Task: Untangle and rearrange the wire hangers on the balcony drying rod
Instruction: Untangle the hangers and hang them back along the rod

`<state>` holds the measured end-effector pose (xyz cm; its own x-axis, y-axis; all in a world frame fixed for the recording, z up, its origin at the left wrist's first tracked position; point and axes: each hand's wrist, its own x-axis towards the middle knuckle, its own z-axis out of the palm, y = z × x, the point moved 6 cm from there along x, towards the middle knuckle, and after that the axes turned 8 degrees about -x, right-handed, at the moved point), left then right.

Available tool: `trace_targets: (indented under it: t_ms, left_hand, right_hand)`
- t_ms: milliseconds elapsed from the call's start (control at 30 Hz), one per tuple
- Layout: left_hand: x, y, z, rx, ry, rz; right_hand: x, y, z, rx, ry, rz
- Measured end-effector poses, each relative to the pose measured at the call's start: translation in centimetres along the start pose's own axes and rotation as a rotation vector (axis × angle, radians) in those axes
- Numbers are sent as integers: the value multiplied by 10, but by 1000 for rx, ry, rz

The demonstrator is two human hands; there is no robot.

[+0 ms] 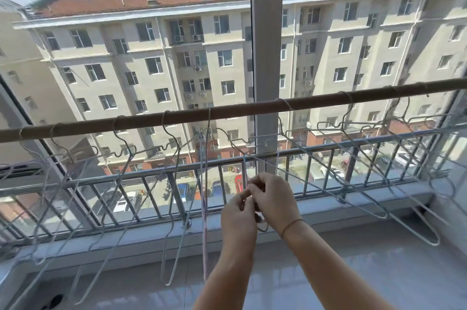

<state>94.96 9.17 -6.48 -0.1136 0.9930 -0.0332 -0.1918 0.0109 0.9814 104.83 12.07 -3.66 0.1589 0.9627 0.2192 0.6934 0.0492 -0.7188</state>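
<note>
Below the middle of the drying rod (pixel 227 110), just right of its centre, the left hand (pixel 238 212) and the right hand (pixel 274 198) are held together, fingertips touching. The fingers of both are curled inward and a thin wire (pixel 262 228) is pinched between them. A dark loop of it shows under the hands, and pale bluish strands rise from the fingers toward the rod. Which hanger the wire belongs to cannot be told. A thin cord bracelet (pixel 290 223) is worn on the right wrist.

The rod is a brown, matte, round bar running slightly uphill from left to right. The wire hangers (pixel 412 230) are hooked over it along its whole length, on both sides of the hands. They are slim, white or pale grey, coated and smooth, with curved hooks, notched wavy shoulders and long straight lower bars. Several are tilted and overlap one another, so their bars cross. One hangs nearly edge-on just left of the left hand.

Behind the hangers a grey metal railing (pixel 141 178) of straight vertical bars is set on a pale ledge (pixel 328 208), in front of glass divided by a broad grey window post (pixel 266 56). Through the glass a beige apartment block (pixel 151 56) with a red tiled roof is seen, and parked cars (pixel 123 203) far below.
</note>
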Motion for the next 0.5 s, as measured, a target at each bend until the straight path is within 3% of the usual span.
trace_targets:
  t_ms: [200,500]
  left_hand:
    - [-22,-22,-10,-51,-29,-67]
    - [-48,-31,-21,-41,-75,24]
  right_hand:
    - [-30,7,4,-14,43,-101]
    - [-64,18,6,132,99,-167]
